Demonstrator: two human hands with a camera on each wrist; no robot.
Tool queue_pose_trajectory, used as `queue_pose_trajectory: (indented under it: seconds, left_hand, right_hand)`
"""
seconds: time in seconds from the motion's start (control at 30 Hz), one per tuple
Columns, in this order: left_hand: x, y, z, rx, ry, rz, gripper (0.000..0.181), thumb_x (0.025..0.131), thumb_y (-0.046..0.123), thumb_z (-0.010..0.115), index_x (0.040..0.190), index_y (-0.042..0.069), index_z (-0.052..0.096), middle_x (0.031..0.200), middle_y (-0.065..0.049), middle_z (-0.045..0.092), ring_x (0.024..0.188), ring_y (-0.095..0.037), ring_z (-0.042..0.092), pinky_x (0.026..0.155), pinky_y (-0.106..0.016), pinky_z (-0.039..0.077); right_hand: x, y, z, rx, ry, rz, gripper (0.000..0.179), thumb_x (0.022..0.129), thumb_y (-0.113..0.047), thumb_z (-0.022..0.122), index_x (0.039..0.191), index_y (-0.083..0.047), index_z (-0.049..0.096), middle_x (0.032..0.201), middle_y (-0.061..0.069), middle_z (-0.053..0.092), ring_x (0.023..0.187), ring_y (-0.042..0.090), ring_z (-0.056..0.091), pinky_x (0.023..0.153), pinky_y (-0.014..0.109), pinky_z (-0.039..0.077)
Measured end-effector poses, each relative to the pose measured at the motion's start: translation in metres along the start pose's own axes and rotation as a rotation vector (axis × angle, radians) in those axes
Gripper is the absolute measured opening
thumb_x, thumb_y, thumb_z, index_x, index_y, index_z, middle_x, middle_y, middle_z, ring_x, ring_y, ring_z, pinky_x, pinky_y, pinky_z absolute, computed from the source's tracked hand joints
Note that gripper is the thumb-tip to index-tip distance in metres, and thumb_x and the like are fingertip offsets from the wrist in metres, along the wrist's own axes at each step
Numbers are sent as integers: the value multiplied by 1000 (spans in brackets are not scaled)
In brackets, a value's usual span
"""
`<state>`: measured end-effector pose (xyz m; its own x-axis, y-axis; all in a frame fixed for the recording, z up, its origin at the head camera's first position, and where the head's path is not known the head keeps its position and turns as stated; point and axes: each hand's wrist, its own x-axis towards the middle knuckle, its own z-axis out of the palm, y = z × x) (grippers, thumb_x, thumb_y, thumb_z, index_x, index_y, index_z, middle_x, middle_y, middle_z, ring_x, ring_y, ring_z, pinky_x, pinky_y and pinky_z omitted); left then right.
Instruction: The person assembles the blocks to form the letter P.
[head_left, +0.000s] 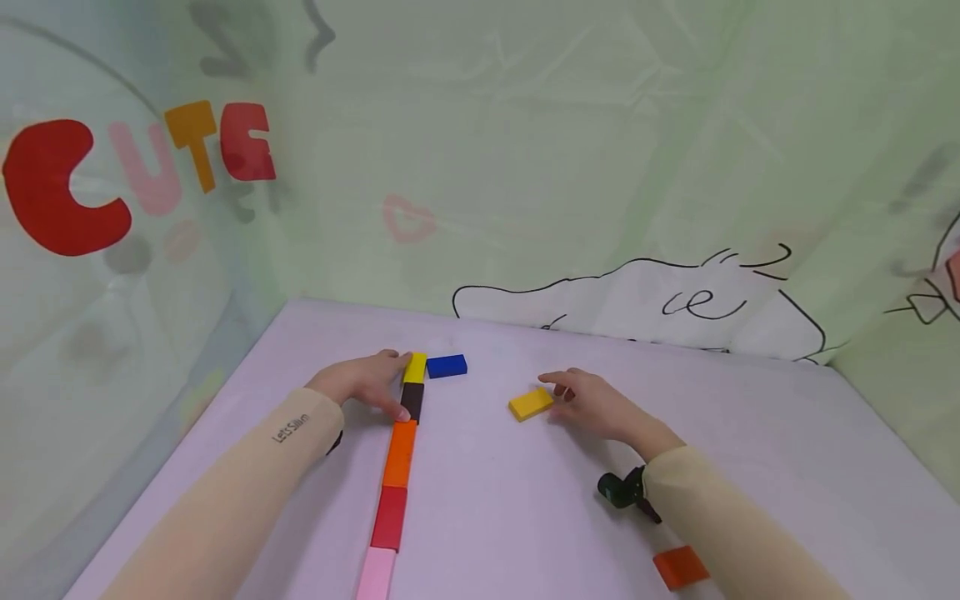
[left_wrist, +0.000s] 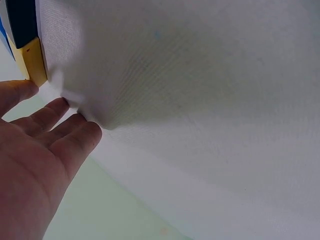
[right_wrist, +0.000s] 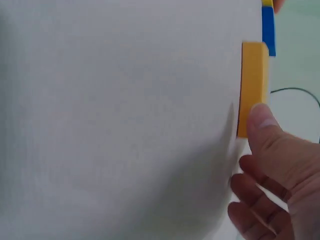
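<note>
A line of blocks runs up the left of the table: pink (head_left: pixel 377 575), red (head_left: pixel 390 517), orange (head_left: pixel 400 454), dark (head_left: pixel 412 403) and yellow (head_left: pixel 416 367). My left hand (head_left: pixel 367 381) lies along the far part, thumb at the dark block's near end. In the left wrist view a fingertip touches the yellow block's end (left_wrist: pixel 34 62), other fingers extended. A blue block (head_left: pixel 447 366) lies at the yellow one's right. My right hand (head_left: pixel 592 404) is at a loose yellow-orange block (head_left: pixel 530 403); the right wrist view has the thumb against its end, the other fingers loosely bent.
An orange-red block (head_left: pixel 680 567) lies by the right forearm. A dark wrist device (head_left: pixel 622 490) sits at the right cuff. Pale green fabric walls (head_left: pixel 525 150) with drawings and large letters close off the table's back and sides.
</note>
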<state>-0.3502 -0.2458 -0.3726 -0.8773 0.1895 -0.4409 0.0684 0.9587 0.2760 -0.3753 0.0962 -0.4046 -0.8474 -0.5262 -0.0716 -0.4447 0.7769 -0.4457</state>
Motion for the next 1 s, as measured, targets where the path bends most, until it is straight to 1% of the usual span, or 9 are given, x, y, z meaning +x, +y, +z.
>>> queue_pose_trajectory:
  seconds: [0.07,0.2,0.4,0.53,0.63,0.73,1.0]
  left_hand:
    - [0,0,1,-2,-1,-4,99,88,36,80,164,8,22,168,-22,24,153,-39,30,123,-60,29]
    - [0,-1,2,1,-1,-6,99,88,36,80,164,9,22,168,-22,23,153,-39,30,124,-60,28]
    - [2,-2,1,7,4,-7,99,88,37,79,164,9,21,168,-22,23,153,-38,30,123,-60,29]
    - [2,-1,0,14,2,-6,99,89,37,79,164,8,21,168,-22,23,153,-38,30,123,-59,29]
    - [2,-1,-1,16,1,-8,99,89,38,79,164,9,20,168,-22,23,154,-38,30,124,-59,29]
    - [2,-2,-1,12,0,-13,100,89,38,79,164,10,20,168,-21,23,154,-38,29,124,-59,29]
    - [2,-1,-1,-3,-5,-19,99,88,36,79,164,10,21,169,-20,23,154,-37,29,124,-59,28]
  right_hand:
    - [1,5,0,17,-1,-27,48,93,-12,75,139,-4,62,109,10,66,98,24,60,92,44,55]
    - [4,9,3,34,12,-26,39,94,-8,72,133,-5,67,107,8,67,97,22,59,92,42,56]
    - [10,9,4,37,26,-17,32,95,-6,71,127,-6,71,104,7,67,94,21,58,88,38,55]
    - [14,7,3,34,50,-39,28,94,-4,71,122,-4,72,102,8,68,92,21,58,86,37,55]
    - [19,4,4,37,66,-42,28,94,-4,71,121,-3,73,102,9,68,93,22,59,87,38,55]
    - [26,0,6,43,70,-22,28,94,-5,71,122,-3,73,105,11,69,94,23,60,89,40,56]
    - [46,-11,11,71,78,79,31,96,-7,69,126,-2,71,114,14,68,99,26,59,92,41,55]
